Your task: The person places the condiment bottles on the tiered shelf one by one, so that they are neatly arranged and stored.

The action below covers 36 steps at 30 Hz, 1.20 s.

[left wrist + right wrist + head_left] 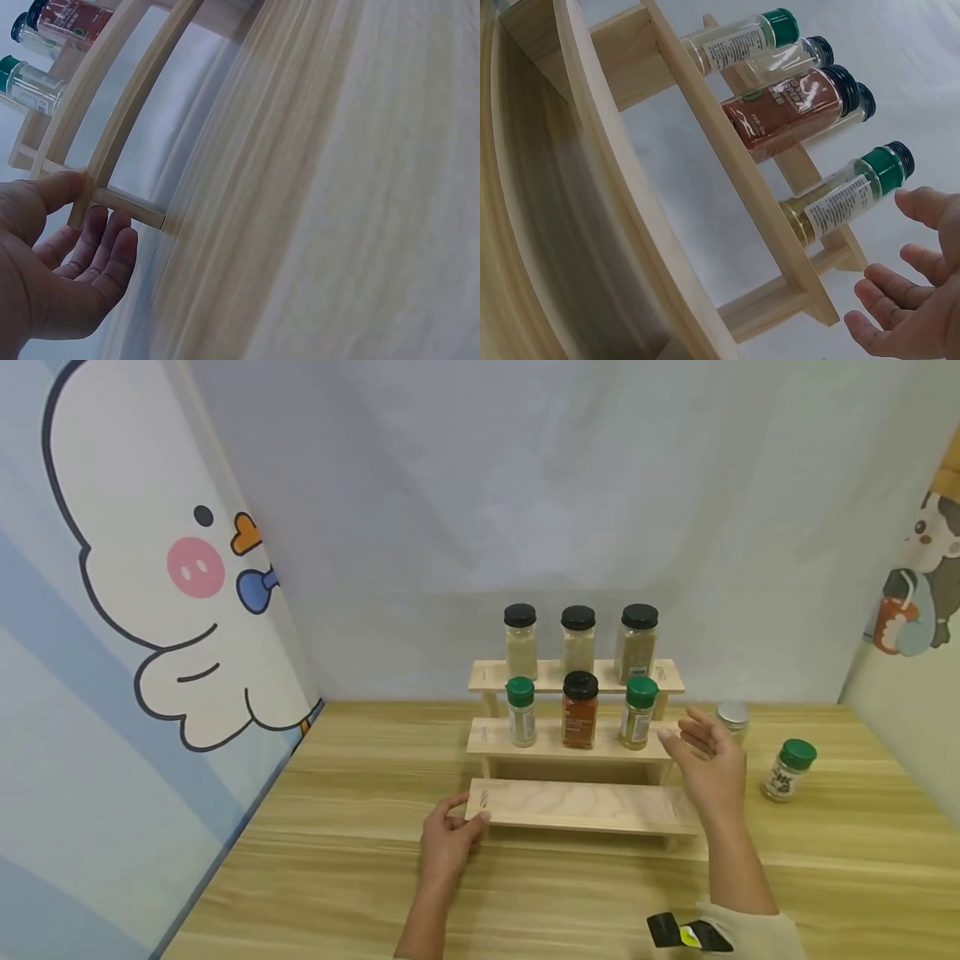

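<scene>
A three-tier wooden spice rack [585, 806] stands on the table. My left hand [448, 839] grips the left end of its lowest shelf, thumb on top; in the left wrist view the fingers [96, 232] curl beneath the board. My right hand [708, 768] is held beside the middle shelf's right end, holding nothing. Its thumb points toward a green-capped spice jar [637, 714], apart from it in the right wrist view. On that shelf also stand a black-capped jar of red spice [580, 710] and another green-capped jar [521, 712].
Three black-capped jars, one with brownish contents [636, 645], stand on the top shelf. Right of the rack, a silver-lidded jar [732, 718] is partly behind my right hand, and a green-capped jar [787, 770] stands on the table [337, 827]. A pale curtain [390, 527] hangs behind.
</scene>
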Available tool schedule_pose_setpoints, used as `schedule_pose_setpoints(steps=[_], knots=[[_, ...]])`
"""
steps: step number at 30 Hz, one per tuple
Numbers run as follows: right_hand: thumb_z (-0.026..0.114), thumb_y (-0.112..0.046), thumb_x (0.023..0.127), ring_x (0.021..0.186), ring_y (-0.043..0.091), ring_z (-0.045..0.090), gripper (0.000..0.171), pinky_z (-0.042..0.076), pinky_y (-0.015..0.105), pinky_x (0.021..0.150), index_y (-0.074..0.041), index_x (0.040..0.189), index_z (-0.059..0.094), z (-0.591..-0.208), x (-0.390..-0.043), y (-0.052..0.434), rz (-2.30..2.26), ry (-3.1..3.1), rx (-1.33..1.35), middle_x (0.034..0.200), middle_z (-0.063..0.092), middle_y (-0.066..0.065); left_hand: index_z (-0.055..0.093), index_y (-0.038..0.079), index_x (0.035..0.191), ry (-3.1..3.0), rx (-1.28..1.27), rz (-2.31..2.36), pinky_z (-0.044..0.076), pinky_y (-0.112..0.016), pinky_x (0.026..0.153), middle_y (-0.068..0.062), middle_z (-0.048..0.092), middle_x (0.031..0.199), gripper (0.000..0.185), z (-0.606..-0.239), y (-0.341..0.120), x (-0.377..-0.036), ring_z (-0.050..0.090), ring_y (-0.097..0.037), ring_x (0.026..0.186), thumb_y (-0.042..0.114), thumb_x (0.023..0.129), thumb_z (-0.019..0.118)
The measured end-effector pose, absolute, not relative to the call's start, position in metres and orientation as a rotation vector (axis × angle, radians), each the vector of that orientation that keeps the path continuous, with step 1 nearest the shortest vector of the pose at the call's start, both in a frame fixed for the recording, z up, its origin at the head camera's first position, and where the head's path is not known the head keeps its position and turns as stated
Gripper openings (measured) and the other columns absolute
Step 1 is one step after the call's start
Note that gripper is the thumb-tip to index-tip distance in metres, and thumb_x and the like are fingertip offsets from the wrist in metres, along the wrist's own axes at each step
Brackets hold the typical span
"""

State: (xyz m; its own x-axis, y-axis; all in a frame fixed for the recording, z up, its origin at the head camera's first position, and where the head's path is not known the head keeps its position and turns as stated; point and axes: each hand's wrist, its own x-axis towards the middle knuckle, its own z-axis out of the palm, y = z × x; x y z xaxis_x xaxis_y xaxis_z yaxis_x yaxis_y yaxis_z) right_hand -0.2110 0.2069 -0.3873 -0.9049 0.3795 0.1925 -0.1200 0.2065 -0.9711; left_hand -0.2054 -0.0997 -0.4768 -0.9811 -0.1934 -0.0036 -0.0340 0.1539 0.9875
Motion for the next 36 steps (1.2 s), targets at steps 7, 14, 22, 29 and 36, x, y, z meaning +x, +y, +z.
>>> schedule_pose_setpoints(steps=[7, 14, 22, 29, 36], knots=[[0.065, -0.027, 0.088, 0.113, 0.017, 0.046, 0.055, 0.04, 0.021, 0.087, -0.011, 0.137, 0.045, -0.398, -0.195, 0.223, 1.711, -2.011, -0.381, 0.124, 0.051, 0.006, 0.056, -0.001, 0.122, -2.306, 0.222, -1.949, 0.05, -0.035, 0.058, -0.008, 0.062, 0.069, 0.048, -0.477, -0.099, -0.205, 0.061, -0.025, 0.061, 0.014, 0.08, 0.074], [0.067, -0.028, 0.086, 0.105, 0.009, 0.045, 0.053, 0.038, 0.013, 0.078, -0.013, 0.134, 0.048, -0.407, -0.183, 0.247, 1.761, -1.877, -0.538, 0.116, 0.053, -0.003, 0.055, -0.001, 0.122, -2.288, 0.21, -1.982, 0.051, -0.036, 0.058, -0.009, 0.062, 0.069, 0.048, -0.479, -0.099, -0.203, 0.061, -0.025, 0.061, 0.014, 0.08, 0.074], [0.073, -0.014, 0.082, 0.094, 0.006, 0.049, 0.043, 0.04, 0.008, 0.074, -0.012, 0.122, 0.058, -0.417, -0.178, 0.267, 1.888, -1.596, -0.581, 0.102, 0.057, -0.003, 0.054, -0.003, 0.123, -2.25, 0.177, -2.02, 0.051, -0.036, 0.058, -0.014, 0.064, 0.071, 0.049, -0.476, -0.1, -0.204, 0.061, -0.025, 0.06, 0.012, 0.081, 0.073], [0.072, -0.015, 0.082, 0.096, 0.004, 0.049, 0.051, 0.04, 0.007, 0.073, -0.012, 0.13, 0.053, -0.428, -0.178, 0.289, 1.816, -1.687, -0.604, 0.108, 0.056, -0.005, 0.055, -0.001, 0.122, -2.244, 0.203, -2.032, 0.051, -0.034, 0.058, -0.013, 0.063, 0.07, 0.047, -0.477, -0.1, -0.206, 0.06, -0.023, 0.06, 0.012, 0.08, 0.074], [0.068, -0.025, 0.086, 0.102, 0.002, 0.043, 0.052, 0.034, 0.022, 0.088, -0.018, 0.134, 0.05, -0.439, -0.184, 0.306, 1.555, -1.864, -0.678, 0.116, 0.045, -0.008, 0.057, -0.001, 0.12, -2.237, 0.211, -2.02, 0.05, -0.034, 0.056, -0.012, 0.063, 0.068, 0.046, -0.478, -0.099, -0.205, 0.06, -0.023, 0.058, 0.01, 0.079, 0.074]])
